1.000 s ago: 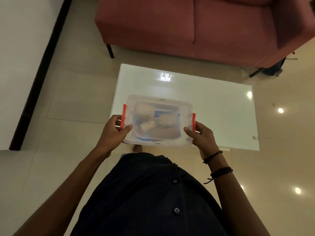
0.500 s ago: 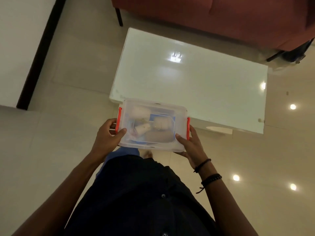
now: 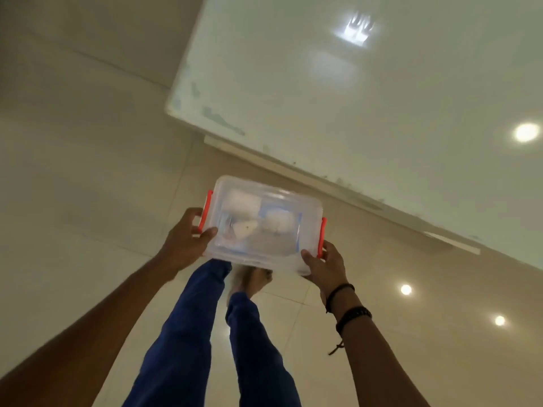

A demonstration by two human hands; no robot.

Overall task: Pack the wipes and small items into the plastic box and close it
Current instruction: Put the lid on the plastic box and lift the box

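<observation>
Above the tiled floor, beside the white table, your left hand and right hand grip the closed plastic box by its ends, fingers curled round it.

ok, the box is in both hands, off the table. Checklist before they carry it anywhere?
1. Lid seated on the plastic box: ok, it sits flat all round.
2. Left latch and right latch down against the ends: ok. Fully clicked: cannot tell.
3. Left hand grips the left end, thumb on the lid: ok.
4. Right hand grips the right near corner, thumb on top: ok.
5. White items inside, nothing poking out: ok.
6. Box clear of the table edge, over the floor: ok.
</observation>
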